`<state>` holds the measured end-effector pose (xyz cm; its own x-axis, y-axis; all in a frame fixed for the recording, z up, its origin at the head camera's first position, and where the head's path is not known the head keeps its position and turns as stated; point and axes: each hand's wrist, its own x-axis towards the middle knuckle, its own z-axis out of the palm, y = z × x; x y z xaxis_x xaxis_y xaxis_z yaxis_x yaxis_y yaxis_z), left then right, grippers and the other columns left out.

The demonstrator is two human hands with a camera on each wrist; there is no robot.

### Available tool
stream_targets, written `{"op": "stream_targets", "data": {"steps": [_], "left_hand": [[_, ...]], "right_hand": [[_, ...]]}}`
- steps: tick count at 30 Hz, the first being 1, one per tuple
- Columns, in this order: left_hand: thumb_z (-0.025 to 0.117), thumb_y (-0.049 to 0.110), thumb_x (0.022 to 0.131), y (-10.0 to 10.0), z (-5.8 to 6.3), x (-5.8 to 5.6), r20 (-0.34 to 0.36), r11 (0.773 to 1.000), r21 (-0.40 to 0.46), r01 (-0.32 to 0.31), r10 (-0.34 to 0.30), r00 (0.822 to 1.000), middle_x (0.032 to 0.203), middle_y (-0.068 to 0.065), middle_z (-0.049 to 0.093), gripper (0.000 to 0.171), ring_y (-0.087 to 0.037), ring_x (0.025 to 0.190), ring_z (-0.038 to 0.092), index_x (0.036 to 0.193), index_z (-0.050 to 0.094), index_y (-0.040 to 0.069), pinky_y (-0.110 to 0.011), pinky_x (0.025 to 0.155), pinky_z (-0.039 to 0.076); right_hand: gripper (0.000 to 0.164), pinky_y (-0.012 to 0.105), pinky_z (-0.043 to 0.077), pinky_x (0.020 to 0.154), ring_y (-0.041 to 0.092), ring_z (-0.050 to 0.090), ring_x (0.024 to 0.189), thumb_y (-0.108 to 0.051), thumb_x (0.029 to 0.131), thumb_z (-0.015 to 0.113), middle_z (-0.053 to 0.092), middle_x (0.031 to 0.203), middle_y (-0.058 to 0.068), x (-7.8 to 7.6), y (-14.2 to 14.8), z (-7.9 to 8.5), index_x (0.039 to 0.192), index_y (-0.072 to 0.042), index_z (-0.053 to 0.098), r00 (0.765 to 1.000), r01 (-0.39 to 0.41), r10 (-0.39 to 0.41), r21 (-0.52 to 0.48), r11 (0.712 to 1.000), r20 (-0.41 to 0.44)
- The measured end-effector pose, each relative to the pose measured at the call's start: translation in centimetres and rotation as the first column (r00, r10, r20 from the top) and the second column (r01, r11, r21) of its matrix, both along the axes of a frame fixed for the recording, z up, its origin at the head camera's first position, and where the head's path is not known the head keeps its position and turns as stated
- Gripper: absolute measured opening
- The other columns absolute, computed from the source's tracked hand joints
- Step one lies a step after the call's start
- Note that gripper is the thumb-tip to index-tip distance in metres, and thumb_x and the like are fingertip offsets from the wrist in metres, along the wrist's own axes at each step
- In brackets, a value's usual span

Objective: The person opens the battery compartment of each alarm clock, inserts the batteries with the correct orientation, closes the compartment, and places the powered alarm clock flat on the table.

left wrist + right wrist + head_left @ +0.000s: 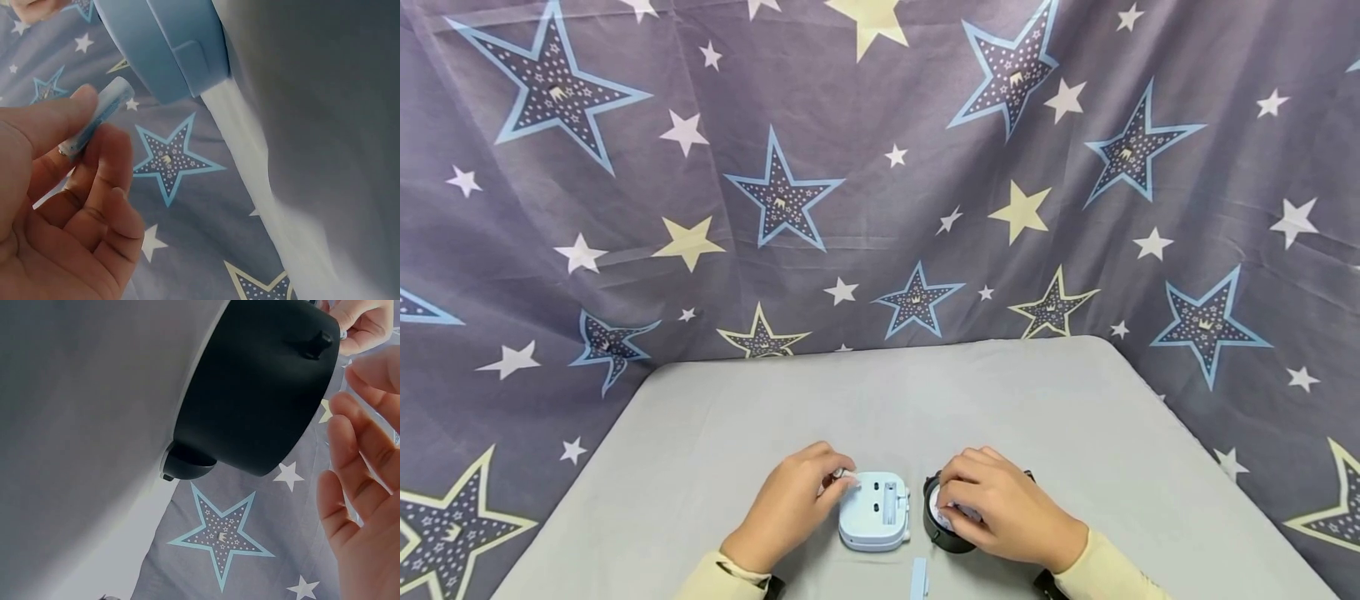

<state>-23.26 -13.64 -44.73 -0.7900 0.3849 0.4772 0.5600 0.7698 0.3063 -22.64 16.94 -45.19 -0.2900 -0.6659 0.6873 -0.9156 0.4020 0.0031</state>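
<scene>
My left hand (797, 498) pinches a small white-and-blue battery (103, 112) between thumb and fingers, by the upper left corner of a light blue clock-like device (859, 527). That device lies with an uncovered battery slot (890, 502) facing up; two small black knobs sit beside the slot. My right hand (992, 500) is over a black round drum-shaped object (256, 387) with a white surface inside its rim. Its fingers are bent at that surface. Whether they hold anything is hidden in the head view, and the right wrist view cuts off part of the hand.
A light blue strip-like cover (919, 578) lies at the front edge of the view, between both devices. Grey cloth covers the table (880, 408). Star-patterned fabric (850, 167) hangs behind it and at both sides.
</scene>
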Motion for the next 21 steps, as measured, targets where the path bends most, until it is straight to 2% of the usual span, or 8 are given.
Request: {"op": "stream_targets", "data": {"steps": [6,13,17,21], "left_hand": [[0.073,0.032,0.083,0.5,0.0,0.2,-0.016,1.0,0.012,0.018,-0.018,1.0,0.085,0.02,0.057,0.022,0.005,0.069,0.049,0.103,0.069,0.023,-0.018,0.061,0.043],[0.079,0.032,0.076,0.8,0.0,0.3,-0.065,0.996,0.074,0.052,-0.047,0.997,0.078,0.021,0.06,0.026,0.005,0.069,0.058,0.087,0.057,0.025,-0.021,0.062,0.046],[0.082,0.031,0.073,1.0,-0.1,0.3,-0.105,0.995,0.07,0.074,-0.067,0.992,0.077,0.022,0.06,0.025,0.005,0.07,0.058,0.083,0.06,0.026,-0.021,0.062,0.047],[0.081,0.031,0.073,1.3,-0.1,0.2,-0.09,0.993,0.073,0.088,-0.082,0.993,0.081,0.021,0.062,0.02,0.005,0.072,0.059,0.085,0.065,0.027,-0.021,0.064,0.048]], "right_hand": [[0.014,0.022,0.036,0.076,0.002,0.051,0.091,-0.019,0.079,0.073,0.058,0.101,-0.014,0.0,0.0,-0.1,0.086,-0.028,0.065,1.0,0.006,-0.006,0.005,1.0,0.014],[0.013,0.023,0.037,0.076,0.002,0.051,0.091,-0.02,0.081,0.072,0.057,0.101,-0.015,0.0,0.0,-0.3,0.087,-0.029,0.065,1.0,0.006,-0.006,0.007,1.0,0.018],[0.012,0.023,0.037,0.076,0.001,0.05,0.09,-0.02,0.082,0.071,0.057,0.101,-0.015,0.1,0.0,-0.2,0.087,-0.029,0.065,1.0,0.01,-0.01,0.012,1.0,0.021],[0.013,0.023,0.037,0.076,0.002,0.05,0.091,-0.02,0.082,0.072,0.057,0.101,-0.014,0.1,0.0,-0.2,0.087,-0.029,0.064,1.0,0.013,-0.013,0.017,1.0,0.017]]}}
